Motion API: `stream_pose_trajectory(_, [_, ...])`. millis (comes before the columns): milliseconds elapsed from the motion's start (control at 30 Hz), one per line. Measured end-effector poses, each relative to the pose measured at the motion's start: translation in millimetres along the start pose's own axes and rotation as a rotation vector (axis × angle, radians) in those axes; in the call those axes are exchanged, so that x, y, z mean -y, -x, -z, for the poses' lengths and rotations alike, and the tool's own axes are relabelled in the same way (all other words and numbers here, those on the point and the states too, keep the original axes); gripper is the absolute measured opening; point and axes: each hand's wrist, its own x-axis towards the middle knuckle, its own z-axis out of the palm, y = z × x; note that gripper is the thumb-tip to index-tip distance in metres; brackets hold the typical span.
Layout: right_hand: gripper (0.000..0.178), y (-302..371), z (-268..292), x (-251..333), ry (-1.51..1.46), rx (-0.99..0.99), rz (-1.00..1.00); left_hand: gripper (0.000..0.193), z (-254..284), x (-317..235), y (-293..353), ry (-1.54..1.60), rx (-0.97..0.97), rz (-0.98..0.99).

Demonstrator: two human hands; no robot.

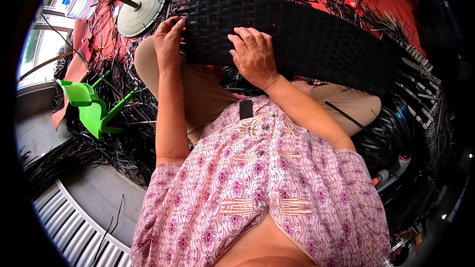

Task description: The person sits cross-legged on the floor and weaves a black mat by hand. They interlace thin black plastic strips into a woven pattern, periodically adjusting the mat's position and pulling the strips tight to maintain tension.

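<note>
A long black panel (307, 34), woven from flat strips, lies across my lap and curves down to the right. At its left end my left hand (168, 44) is closed in a pinch, thumb against fingers, on a black strip at the panel's edge; the fingertips partly hide that strip. Farther right, my right hand (253, 54) rests on the woven face near its lower edge, fingers a little bent and apart, gripping nothing. Loose strip ends stick out at the panel's upper left corner.
Cut black strips (133, 153) lie heaped around me over a red floor covering (307, 2). A green plastic object with legs (91, 116) sits on the left, below a round grey base with a pole (141, 12). A white slatted piece (74, 222) is at lower left.
</note>
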Motion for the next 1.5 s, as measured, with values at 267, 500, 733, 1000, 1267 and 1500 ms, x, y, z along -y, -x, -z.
stream_pose_trajectory(267, [0.053,12.4,31.8,-17.8,0.143,0.009,-0.094,0.015,-3.9,2.4,1.5,0.026,-0.023,0.012])
stream_pose_trajectory(500, [0.052,5.1,27.2,-15.4,0.206,0.027,-0.16,0.012,-1.1,5.7,-1.4,0.069,-0.032,0.013])
stream_pose_trajectory(733, [0.052,7.5,25.4,-24.0,0.181,-0.003,-0.152,0.016,-0.2,13.0,-2.0,0.131,-0.043,0.06])
stream_pose_trajectory(1000, [0.053,8.9,25.5,-26.0,0.161,-0.016,-0.173,0.019,0.0,16.5,-0.2,0.15,-0.066,0.06])
stream_pose_trajectory(1267, [0.059,7.5,24.1,-23.3,0.205,0.009,-0.194,0.021,-0.4,13.3,1.1,0.159,-0.08,0.039])
stream_pose_trajectory(1500, [0.054,9.6,24.2,-27.4,0.181,-0.027,-0.181,0.024,-24.4,-7.2,26.5,-0.239,-0.393,-0.314])
